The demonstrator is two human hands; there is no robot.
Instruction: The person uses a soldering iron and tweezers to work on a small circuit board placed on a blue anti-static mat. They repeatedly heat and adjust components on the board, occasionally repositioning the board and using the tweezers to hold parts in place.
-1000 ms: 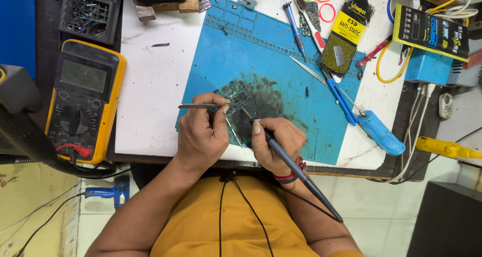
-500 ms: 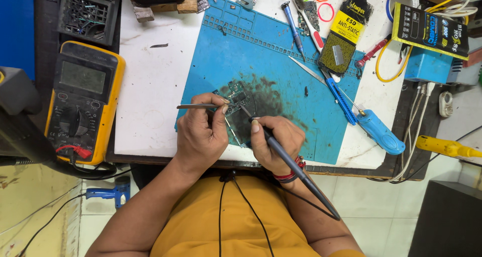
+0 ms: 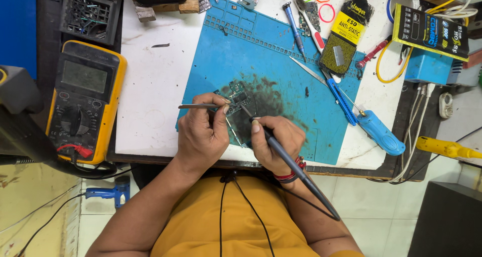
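Observation:
A small green circuit board lies on a blue work mat, on a dark stained patch. My left hand pinches metal tweezers whose tips reach the board. My right hand grips a black soldering iron like a pen, its tip touching the board and its cable trailing back toward my body. Both hands rest at the mat's near edge, close together.
A yellow multimeter lies at the left. On the right sit a blue-handled tool, a blue knife, a black-and-yellow packet, screwdrivers, rubber bands and a blue box. A black tray stands at the far left corner.

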